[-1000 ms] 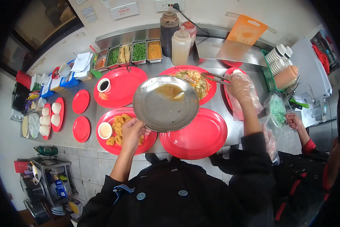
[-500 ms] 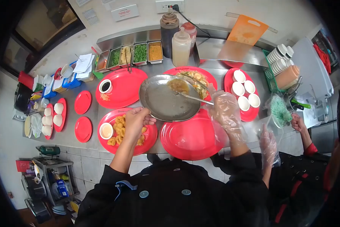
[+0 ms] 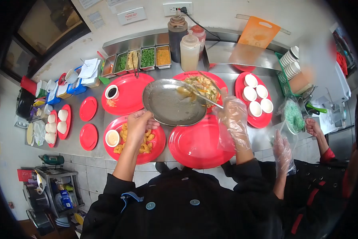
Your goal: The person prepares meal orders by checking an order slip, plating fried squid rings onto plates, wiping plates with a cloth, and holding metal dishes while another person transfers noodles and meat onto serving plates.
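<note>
My left hand (image 3: 138, 126) grips the near-left edge of a round metal pan (image 3: 167, 104), tilted over the counter. Brown sauce lies at the pan's right side. In a clear plastic glove, my right hand (image 3: 233, 115) holds metal tongs (image 3: 209, 100), whose tips reach into the sauce. Just behind the pan, noodles with vegetables (image 3: 203, 85) lie on a red oval plate (image 3: 223, 83). Below the pan is a bare red oval plate (image 3: 195, 149). Fried pieces (image 3: 145, 147) and a cup of pale sauce (image 3: 112, 138) sit on another red plate (image 3: 159, 153) near my left forearm.
White cups (image 3: 250, 94) stand on a red plate at right. A co-worker's gloved hand (image 3: 282, 153) and other hand (image 3: 313, 127) are beside a green bag (image 3: 293, 116). Behind are squeeze bottles (image 3: 190, 51) and topping trays (image 3: 147, 57). Rice mounds (image 3: 62, 127) sit at left.
My right hand came back from above the cups' plate to the pan's right side, bringing the tong tips into the pan. The pan moved slightly left in the last half second.
</note>
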`<state>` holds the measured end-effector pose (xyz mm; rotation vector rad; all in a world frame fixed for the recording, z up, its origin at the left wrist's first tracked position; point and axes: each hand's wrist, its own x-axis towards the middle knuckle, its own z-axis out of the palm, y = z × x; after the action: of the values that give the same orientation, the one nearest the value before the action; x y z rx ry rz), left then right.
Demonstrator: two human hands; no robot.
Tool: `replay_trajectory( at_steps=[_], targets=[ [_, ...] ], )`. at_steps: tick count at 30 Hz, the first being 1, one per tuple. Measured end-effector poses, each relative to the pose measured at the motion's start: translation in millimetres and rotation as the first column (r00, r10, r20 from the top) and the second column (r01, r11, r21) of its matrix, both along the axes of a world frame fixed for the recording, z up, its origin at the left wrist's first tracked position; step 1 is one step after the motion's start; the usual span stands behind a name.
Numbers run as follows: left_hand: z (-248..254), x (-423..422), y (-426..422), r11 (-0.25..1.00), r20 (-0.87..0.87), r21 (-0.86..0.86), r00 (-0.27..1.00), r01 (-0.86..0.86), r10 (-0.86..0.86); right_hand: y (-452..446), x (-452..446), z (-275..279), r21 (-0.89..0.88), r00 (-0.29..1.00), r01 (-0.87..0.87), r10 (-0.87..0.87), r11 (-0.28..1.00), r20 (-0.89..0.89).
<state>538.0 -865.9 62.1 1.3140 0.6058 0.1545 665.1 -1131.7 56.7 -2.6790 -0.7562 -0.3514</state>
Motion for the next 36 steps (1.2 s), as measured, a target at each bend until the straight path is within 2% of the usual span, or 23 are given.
replay_trajectory(
  at_steps=[3, 4, 8, 12, 15, 19, 22, 25, 26, 27, 29, 31, 32, 33, 34, 35, 36],
  targets=[
    [2, 3, 4, 0.999, -0.013, 0.045, 1.0, 0.012, -0.011, -7, -5, 11, -0.01, 1.0, 0.019, -0.019, 1.0, 0.023],
    [3, 5, 6, 0.998, -0.019, 0.066, 1.0, 0.02, -0.019, -6, -7, 15, -0.032, 0.998, 0.003, -0.006, 0.999, -0.066],
    [14, 14, 16, 0.99, -0.035, 0.124, 0.998, 0.061, -0.057, 1, -15, 12, -0.081, 0.994, -0.073, 0.066, 0.994, -0.084],
    [25, 22, 27, 0.98, -0.022, 0.183, 0.996, 0.084, -0.081, -8, -2, -2, -0.036, 0.998, 0.028, -0.03, 0.999, -0.056],
    [32, 29, 32, 0.968, -0.031, 0.231, 0.995, 0.095, -0.09, -4, -8, -2, 0.002, 1.0, 0.03, -0.03, 1.0, -0.003],
    [47, 42, 38, 0.933, -0.041, 0.329, 0.989, 0.148, -0.142, 6, -14, 6, -0.065, 0.996, 0.055, -0.059, 0.996, -0.067],
    [53, 50, 47, 0.897, -0.026, 0.397, 0.979, 0.196, -0.202, 5, -16, 4, -0.018, 0.976, 0.214, -0.214, 0.977, -0.044],
    [55, 57, 60, 0.851, -0.02, 0.452, 0.957, 0.268, -0.29, 4, -32, 7, -0.013, 0.958, 0.286, -0.285, 0.958, 0.036],
    [52, 58, 68, 0.843, -0.005, 0.471, 0.956, 0.261, -0.293, 8, -39, 9, -0.002, 0.945, 0.326, -0.326, 0.945, 0.026],
    [49, 61, 74, 0.833, 0.011, 0.487, 0.952, 0.261, -0.305, 9, -46, 13, 0.005, 0.916, 0.378, -0.373, 0.926, -0.144],
    [40, 60, 85, 0.795, 0.011, 0.535, 0.939, 0.285, -0.344, 8, -71, 10, 0.121, 0.898, 0.431, -0.413, 0.894, -0.15],
    [3, 63, 107, 0.825, 0.047, 0.471, 0.925, 0.311, -0.376, 17, -110, 19, 0.298, 0.79, 0.589, -0.459, 0.751, -0.407],
    [-10, 61, 113, 0.838, 0.073, 0.4, 0.898, 0.371, -0.433, 17, -125, 1, 0.55, 0.73, 0.665, -0.284, 0.505, -0.622],
    [-22, 56, 117, 0.839, 0.096, 0.328, 0.868, 0.434, -0.487, 18, -151, 2, 0.551, 0.707, 0.701, -0.344, 0.452, -0.618],
    [-31, 51, 116, 0.855, 0.093, 0.262, 0.87, 0.447, -0.484, 22, -180, 5, 0.718, 0.727, 0.677, 0.007, 0.165, -0.687],
    [-40, 46, 114, 0.869, 0.083, 0.193, 0.875, 0.455, -0.477, 28, -209, 3, 0.753, 0.752, 0.637, 0.346, -0.165, -0.56],
    [-48, 41, 114, 0.839, 0.083, 0.186, 0.843, 0.512, -0.532, 32, -237, -5, 0.747, 0.766, 0.61, 0.439, -0.264, -0.47]
  ],
)
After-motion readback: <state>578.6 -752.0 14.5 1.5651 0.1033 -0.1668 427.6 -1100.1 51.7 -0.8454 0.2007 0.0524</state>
